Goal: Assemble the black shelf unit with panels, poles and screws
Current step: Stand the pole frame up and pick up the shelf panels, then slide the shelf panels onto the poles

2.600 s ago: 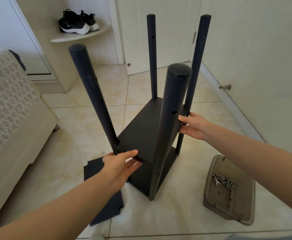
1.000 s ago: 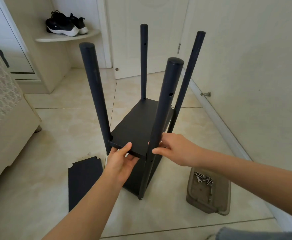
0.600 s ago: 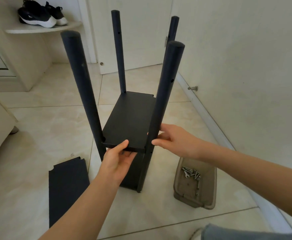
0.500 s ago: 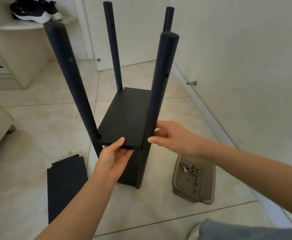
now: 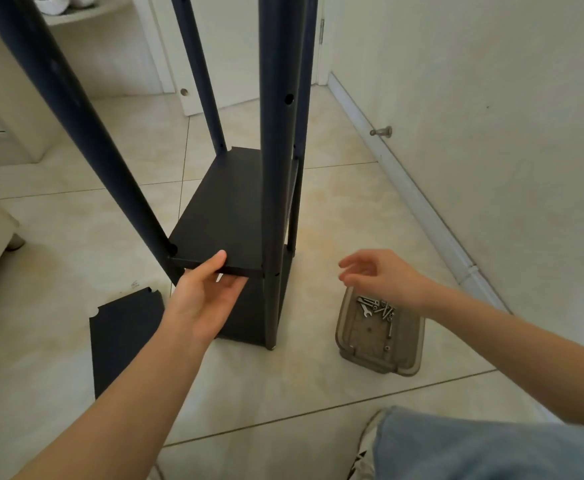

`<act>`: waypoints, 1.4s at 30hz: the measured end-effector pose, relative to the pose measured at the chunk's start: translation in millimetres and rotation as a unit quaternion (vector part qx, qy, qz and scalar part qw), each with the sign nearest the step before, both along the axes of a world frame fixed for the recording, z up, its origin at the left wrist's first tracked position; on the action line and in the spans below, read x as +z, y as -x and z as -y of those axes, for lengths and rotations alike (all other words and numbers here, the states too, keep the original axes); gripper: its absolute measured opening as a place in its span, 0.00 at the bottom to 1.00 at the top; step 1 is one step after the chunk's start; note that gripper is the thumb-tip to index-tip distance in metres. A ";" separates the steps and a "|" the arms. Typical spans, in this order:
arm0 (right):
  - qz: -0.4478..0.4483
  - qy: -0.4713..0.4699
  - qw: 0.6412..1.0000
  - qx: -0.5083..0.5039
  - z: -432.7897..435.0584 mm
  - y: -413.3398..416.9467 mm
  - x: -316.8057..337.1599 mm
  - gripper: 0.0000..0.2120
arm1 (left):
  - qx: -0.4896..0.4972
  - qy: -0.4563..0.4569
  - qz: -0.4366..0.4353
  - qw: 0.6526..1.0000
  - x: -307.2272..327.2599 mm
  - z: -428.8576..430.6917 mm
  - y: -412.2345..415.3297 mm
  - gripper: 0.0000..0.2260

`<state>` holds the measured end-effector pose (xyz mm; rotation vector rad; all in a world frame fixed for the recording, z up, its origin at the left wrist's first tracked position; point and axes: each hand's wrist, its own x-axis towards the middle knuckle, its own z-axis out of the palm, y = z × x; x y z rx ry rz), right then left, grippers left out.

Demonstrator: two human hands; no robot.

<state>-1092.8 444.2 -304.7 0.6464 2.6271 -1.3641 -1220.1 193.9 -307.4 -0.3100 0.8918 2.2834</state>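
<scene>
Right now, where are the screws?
In the head view, the screws lie in a shallow plastic tray on the floor, right of the black shelf unit, just beneath the right hand, near the wall.

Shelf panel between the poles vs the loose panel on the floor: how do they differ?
The raised panel sits between the poles, off the floor; the loose panel lies flat on the tiles to its left. The left hand grips the raised panel's front edge, thumb on top; nothing touches the loose panel. The loose panel's corner notches are bare; the raised panel's near corners meet poles. Both are black rectangles.
</scene>
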 end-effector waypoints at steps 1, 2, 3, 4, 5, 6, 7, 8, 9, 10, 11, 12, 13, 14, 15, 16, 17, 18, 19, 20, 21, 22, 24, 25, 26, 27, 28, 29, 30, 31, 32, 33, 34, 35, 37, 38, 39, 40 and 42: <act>0.026 -0.009 0.999 -0.016 -9.0 -4.9 -16.4 0.13 | 0.001 0.003 -0.001 1.000 -0.4 -0.2 -0.4 0.28; 0.054 -0.025 0.998 -0.028 -17.6 -9.0 -32.6 0.14 | 0.003 0.003 -0.003 1.000 -0.9 -0.5 -0.3 0.28; 0.081 -0.043 0.995 -0.039 -25.7 -12.4 -48.3 0.15 | 0.008 0.002 -0.004 1.000 -1.2 -0.6 0.0 0.28; 0.105 -0.056 0.992 -0.048 -33.1 -15.2 -63.1 0.15 | 0.013 0.000 -0.007 1.000 -1.4 -0.7 0.6 0.28; 0.125 -0.064 0.988 -0.058 -39.5 -17.4 -77.2 0.16 | 0.016 -0.002 -0.009 1.000 -1.8 -0.5 1.5 0.28; 0.141 -0.071 0.985 -0.068 -45.4 -18.5 -90.3 0.15 | 0.015 -0.005 -0.010 1.000 -2.7 0.0 2.5 0.27; 0.154 -0.077 0.982 -0.077 -50.6 -19.1 -102.3 0.15 | 0.014 -0.007 -0.010 1.000 -3.7 0.7 3.3 0.27; 0.165 -0.083 0.979 -0.082 -55.3 -18.6 -113.6 0.15 | 0.012 -0.007 -0.008 1.000 -4.7 1.6 4.0 0.26; 0.176 -0.088 0.977 -0.082 -59.5 -17.1 -124.2 0.14 | 0.011 -0.007 -0.007 1.000 -5.8 2.5 4.9 0.25; 0.188 -0.095 0.975 -0.077 -63.2 -14.9 -133.8 0.14 | 0.011 -0.007 -0.005 1.000 -7.3 3.2 5.7 0.24; 0.200 -0.104 0.972 -0.067 -66.5 -11.5 -142.3 0.14 | 0.008 -0.007 -0.005 1.000 -8.7 4.3 6.7 0.21; 0.211 -0.115 0.969 -0.056 -69.4 -7.0 -150.5 0.13 | 0.000 -0.002 -0.011 1.000 -10.5 5.0 8.2 0.16; 0.221 -0.125 0.966 -0.046 -72.2 -2.1 -158.2 0.13 | -0.012 0.002 -0.019 1.000 -11.7 5.9 8.9 0.11; 0.230 -0.133 0.963 -0.037 -74.8 3.2 -165.3 0.12 | -0.024 0.005 -0.028 0.999 -12.2 6.8 9.3 0.08; 0.236 -0.144 0.961 -0.030 -76.9 8.3 -171.9 0.11 | -0.031 0.009 -0.036 0.999 -12.9 7.7 9.5 0.08; 0.242 -0.156 0.957 -0.024 -78.8 13.4 -178.3 0.11 | -0.034 0.012 -0.043 0.998 -13.5 8.5 9.7 0.09; 0.248 -0.168 0.954 -0.019 -80.6 17.7 -184.3 0.11 | -0.035 0.014 -0.047 0.998 -13.2 8.6 9.3 0.10; 0.252 -0.175 0.952 -0.015 -82.1 21.7 -190.1 0.11 | -0.036 0.015 -0.050 0.998 -12.5 8.8 8.6 0.10; 0.254 -0.179 0.950 -0.012 -82.8 24.5 -195.8 0.11 | -0.036 0.017 -0.051 0.998 -11.4 8.7 7.7 0.10; 0.256 -0.180 0.950 -0.012 -83.0 26.4 -200.9 0.10 | -0.033 0.022 -0.050 0.998 -10.2 7.9 7.3 0.10; 0.259 -0.181 0.949 -0.013 -82.8 27.7 -205.5 0.10 | -0.029 0.027 -0.048 0.998 -8.8 7.1 6.6 0.10; 0.262 -0.183 0.947 -0.013 -82.9 28.1 -209.2 0.10 | -0.025 0.031 -0.046 0.998 -7.6 5.5 6.1 0.10; 0.265 -0.194 0.944 -0.013 -83.2 27.5 -215.0 0.10 | -0.017 0.037 -0.045 0.998 -5.5 3.1 5.1 0.08; 0.265 -0.202 0.943 -0.010 -83.0 27.2 -217.0 0.10 | -0.014 0.038 -0.045 0.998 -4.7 2.4 4.8 0.08; 0.264 -0.209 0.942 -0.007 -82.3 27.0 -218.9 0.09 | -0.012 0.038 -0.047 0.998 -4.9 2.4 5.0 0.10; 0.263 -0.217 0.940 -0.005 -81.5 26.6 -220.5 0.09 | -0.011 0.037 -0.048 0.998 -5.2 2.3 4.8 0.11; 0.261 -0.223 0.939 -0.006 -80.5 26.0 -222.0 0.08 | -0.014 0.036 -0.049 0.998 -5.6 2.6 4.9 0.10; 0.260 -0.230 0.938 -0.010 -79.0 24.8 -223.2 0.07 | -0.017 0.035 -0.051 0.998 -5.2 2.6 4.4 0.09; 0.259 -0.238 0.936 -0.013 -77.0 23.7 -223.9 0.06 | -0.019 0.033 -0.054 0.998 -5.0 2.7 4.3 0.09; 0.258 -0.246 0.934 -0.017 -75.0 22.5 -224.4 0.06 | -0.019 0.032 -0.056 0.998 -4.5 2.8 4.0 0.10; 0.255 -0.253 0.933 -0.020 -73.5 21.1 -225.3 0.06 | -0.018 0.030 -0.055 0.998 -4.7 3.1 4.0 0.10; 0.252 -0.259 0.932 -0.021 -72.2 20.0 -226.0 0.07 | -0.018 0.026 -0.053 0.998 -4.8 3.4 3.9 0.10; 0.248 -0.261 0.933 -0.024 -71.1 19.0 -226.6 0.07 | -0.019 0.022 -0.051 0.998 -5.2 3.5 3.7 0.09; 0.244 -0.258 0.934 -0.030 -70.2 18.3 -225.9 0.07 | -0.020 0.021 -0.051 0.998 -5.3 3.6 3.5 0.09; 0.234 -0.241 0.941 -0.051 -68.5 18.9 -221.0 0.07 | -0.019 0.015 -0.054 0.998 -5.9 3.9 3.4 0.09; 0.228 -0.229 0.944 -0.062 -66.9 19.2 -216.2 0.06 | -0.016 0.006 -0.052 0.998 -6.5 4.0 3.7 0.09; 0.221 -0.220 0.948 -0.069 -64.8 19.6 -209.6 0.06 | -0.013 -0.005 -0.048 0.999 -6.9 3.9 3.7 0.09; 0.208 -0.213 0.952 -0.072 -61.5 19.8 -202.1 0.05 | -0.011 -0.015 -0.041 0.999 -7.2 3.6 3.5 0.09; 0.167 -0.200 0.963 -0.073 -51.7 18.5 -183.3 0.05 | -0.004 -0.029 -0.024 0.999 -8.8 2.8 2.4 0.09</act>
